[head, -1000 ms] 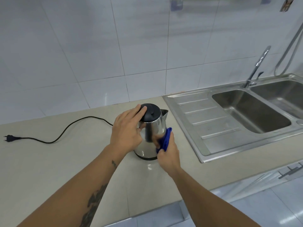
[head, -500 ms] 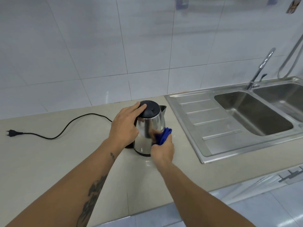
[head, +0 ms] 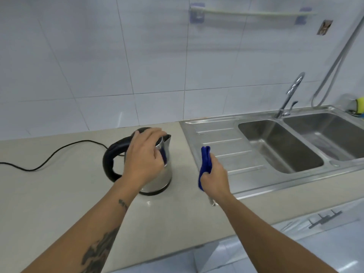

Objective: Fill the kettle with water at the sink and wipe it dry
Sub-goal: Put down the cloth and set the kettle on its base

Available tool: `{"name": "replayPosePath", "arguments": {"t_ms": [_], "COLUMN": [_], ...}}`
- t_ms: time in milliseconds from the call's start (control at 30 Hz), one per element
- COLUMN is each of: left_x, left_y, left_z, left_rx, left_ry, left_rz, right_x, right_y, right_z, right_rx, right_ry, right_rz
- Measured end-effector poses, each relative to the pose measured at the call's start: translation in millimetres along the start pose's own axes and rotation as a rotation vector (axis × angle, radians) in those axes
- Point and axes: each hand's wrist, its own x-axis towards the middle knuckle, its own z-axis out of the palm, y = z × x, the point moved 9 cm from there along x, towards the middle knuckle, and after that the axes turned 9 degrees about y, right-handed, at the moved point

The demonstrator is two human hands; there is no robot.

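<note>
A steel kettle [head: 164,174] with a black lid and black handle stands upright on the beige counter [head: 59,194], its handle pointing left. My left hand [head: 144,156] lies over the lid, its fingers wrapped down over the top of the body. My right hand [head: 213,177] grips a folded blue cloth [head: 204,160] to the right of the kettle, clear of it, above the counter's edge by the drainboard. The sink [head: 279,146] with its tap [head: 289,93] sits further right.
A black power cord [head: 59,150] snakes left across the counter from behind the kettle. The steel drainboard [head: 226,146] lies between kettle and basins. A second basin [head: 331,133] and a yellow sponge [head: 360,104] are at far right. A hose hangs on the tiled wall.
My right hand has pulled the blue cloth off the kettle's side and moved right. The kettle has been turned so its handle now shows on the left. My left hand stays on the lid.
</note>
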Motion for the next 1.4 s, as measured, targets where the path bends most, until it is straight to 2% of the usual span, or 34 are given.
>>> {"name": "replayPosePath", "arguments": {"t_ms": [67,100,233,300,433,533,600,700,833,933,1000,1133,1267,1400], "left_x": [-2,-2,-9,-15,-27,-39,-54,-76,-108,-130,-137,-136,-122,-114], "left_y": [21,28,44,44,33,21,4,-25,-72,-103,-119,-145,-163,-177], "left_z": [17,26,53,60,59,48,26,6,-34,-44,-38,-21,-6,-1], "left_rx": [-0.063,-0.096,-0.112,-0.091,-0.076,-0.131,-0.191,-0.295,-0.435,-0.558,-0.611,-0.667,-0.758,-0.801], "left_ry": [0.015,0.016,-0.02,-0.039,-0.019,0.014,0.108,0.258,0.554,0.68,0.652,0.479,0.33,0.293], "left_rz": [-0.001,-0.013,-0.089,-0.13,-0.227,-0.386,-0.559,-0.802,-1.053,-1.224,-1.301,-1.335,-1.295,-1.226], "right_x": [21,30,30,26,30,30,22,18,8,10,11,16,18,14], "right_y": [1,9,80,95,76,41,15,-4,-31,-49,-58,-60,-58,-50], "right_z": [-14,-13,9,11,13,20,34,45,69,85,95,109,117,123], "right_rx": [-0.231,-0.364,-0.844,-0.897,-0.855,-0.636,-0.415,-0.185,-0.127,-0.023,0.027,0.049,0.103,0.163], "right_ry": [-0.012,-0.07,-0.52,-0.578,-0.544,-0.573,-0.673,-0.74,-0.803,-0.803,-0.796,-0.747,-0.765,-0.732], "right_rz": [-0.138,-0.174,-0.132,-0.143,-0.215,-0.305,-0.284,-0.155,-0.101,-0.034,0.001,0.065,0.132,0.194]}}
